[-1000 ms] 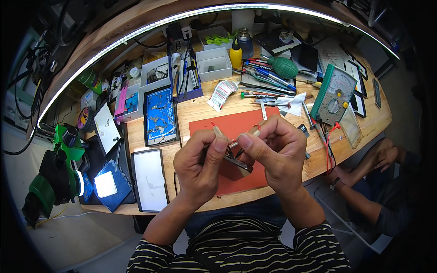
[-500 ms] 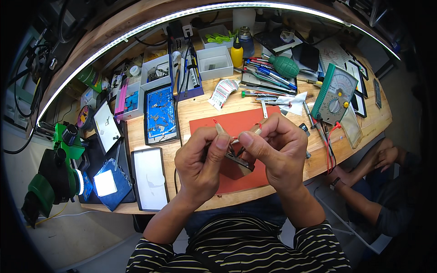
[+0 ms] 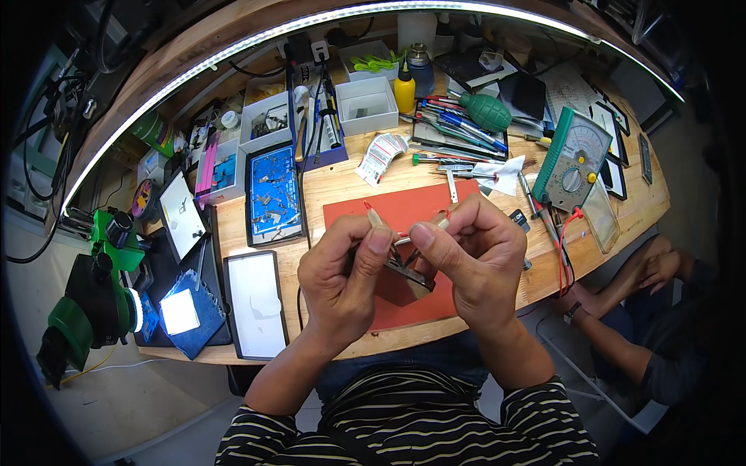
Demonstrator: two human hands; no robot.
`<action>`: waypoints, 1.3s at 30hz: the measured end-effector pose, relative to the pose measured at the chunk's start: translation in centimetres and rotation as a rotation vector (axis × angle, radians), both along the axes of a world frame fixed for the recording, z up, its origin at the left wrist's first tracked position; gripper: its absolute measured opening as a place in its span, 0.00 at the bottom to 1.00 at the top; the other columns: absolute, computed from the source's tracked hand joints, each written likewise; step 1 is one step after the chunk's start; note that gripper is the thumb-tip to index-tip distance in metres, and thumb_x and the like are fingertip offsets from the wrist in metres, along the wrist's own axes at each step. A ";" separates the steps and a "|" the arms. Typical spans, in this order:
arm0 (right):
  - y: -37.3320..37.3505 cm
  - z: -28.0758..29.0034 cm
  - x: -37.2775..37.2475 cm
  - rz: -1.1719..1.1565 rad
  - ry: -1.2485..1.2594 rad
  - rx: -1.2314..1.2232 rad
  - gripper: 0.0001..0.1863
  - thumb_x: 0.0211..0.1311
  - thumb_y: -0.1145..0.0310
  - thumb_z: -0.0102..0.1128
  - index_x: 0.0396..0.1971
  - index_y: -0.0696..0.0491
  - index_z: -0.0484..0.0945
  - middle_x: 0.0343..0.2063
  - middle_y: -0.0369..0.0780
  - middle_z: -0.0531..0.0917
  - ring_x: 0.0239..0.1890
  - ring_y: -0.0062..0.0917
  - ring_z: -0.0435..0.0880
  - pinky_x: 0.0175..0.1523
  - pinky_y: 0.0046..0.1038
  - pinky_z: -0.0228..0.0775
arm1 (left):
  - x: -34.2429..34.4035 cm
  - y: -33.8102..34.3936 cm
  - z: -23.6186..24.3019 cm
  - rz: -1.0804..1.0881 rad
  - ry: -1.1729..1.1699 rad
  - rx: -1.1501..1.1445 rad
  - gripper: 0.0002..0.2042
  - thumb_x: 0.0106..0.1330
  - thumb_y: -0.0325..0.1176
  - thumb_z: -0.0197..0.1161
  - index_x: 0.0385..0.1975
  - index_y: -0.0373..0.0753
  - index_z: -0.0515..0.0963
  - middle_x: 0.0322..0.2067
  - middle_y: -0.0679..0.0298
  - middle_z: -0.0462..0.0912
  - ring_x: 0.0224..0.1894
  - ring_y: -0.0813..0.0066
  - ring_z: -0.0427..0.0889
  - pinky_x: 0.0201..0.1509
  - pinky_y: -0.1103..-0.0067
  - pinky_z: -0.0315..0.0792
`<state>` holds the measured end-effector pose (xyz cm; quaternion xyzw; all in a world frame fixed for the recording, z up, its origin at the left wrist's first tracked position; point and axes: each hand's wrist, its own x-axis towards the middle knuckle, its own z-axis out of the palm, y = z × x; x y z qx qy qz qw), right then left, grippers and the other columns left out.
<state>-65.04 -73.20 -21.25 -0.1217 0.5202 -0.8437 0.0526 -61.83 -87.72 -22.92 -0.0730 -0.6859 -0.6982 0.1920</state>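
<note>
Over a red-orange mat (image 3: 353,221), my left hand (image 3: 342,268) and my right hand (image 3: 486,264) are both closed, thumbs towards each other. Between my left thumb and fingers is a pale, red-tipped piece (image 3: 374,217). My right thumb and fingers pinch a similar pale piece (image 3: 442,220) with a bit of red at its end. A dark metal part (image 3: 409,277) hangs between and below my thumbs. Both pale pieces seem to belong with it, but my fingers cover the joins and I cannot make out its kind.
On the right lies a green-framed analog multimeter (image 3: 573,175) with red leads. Pens and tools (image 3: 458,128) and a green air blower (image 3: 486,113) are beyond the mat. Parts trays (image 3: 276,233) and a green device (image 3: 101,287) are leftward. Another person's arm (image 3: 614,334) is at right.
My hands keep the same hold and almost the same place. The dark metal part has shifted only very slightly.
</note>
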 end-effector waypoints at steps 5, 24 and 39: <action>-0.1 -0.3 0.0 -0.015 -0.003 -0.004 0.10 0.60 0.75 0.66 0.28 0.58 0.72 0.23 0.39 0.82 0.22 0.13 0.81 0.24 0.13 0.73 | 0.0 -0.1 0.0 -0.006 0.008 -0.004 0.10 0.73 0.34 0.55 0.34 0.32 0.73 0.28 0.63 0.79 0.29 0.84 0.75 0.34 0.86 0.70; -0.3 -0.3 0.3 -0.051 0.016 0.029 0.09 0.60 0.77 0.66 0.28 0.57 0.71 0.23 0.38 0.82 0.22 0.12 0.80 0.24 0.13 0.72 | 0.0 -0.1 -0.3 -0.030 0.066 0.037 0.09 0.73 0.31 0.55 0.34 0.32 0.74 0.29 0.66 0.77 0.30 0.86 0.73 0.35 0.86 0.68; -0.1 -0.8 0.1 -0.035 0.129 -0.010 0.10 0.58 0.78 0.67 0.29 0.58 0.71 0.26 0.38 0.81 0.28 0.13 0.82 0.29 0.13 0.76 | 0.1 -0.3 -0.1 -0.023 0.037 0.031 0.09 0.72 0.32 0.55 0.34 0.32 0.74 0.29 0.65 0.78 0.29 0.85 0.73 0.34 0.86 0.68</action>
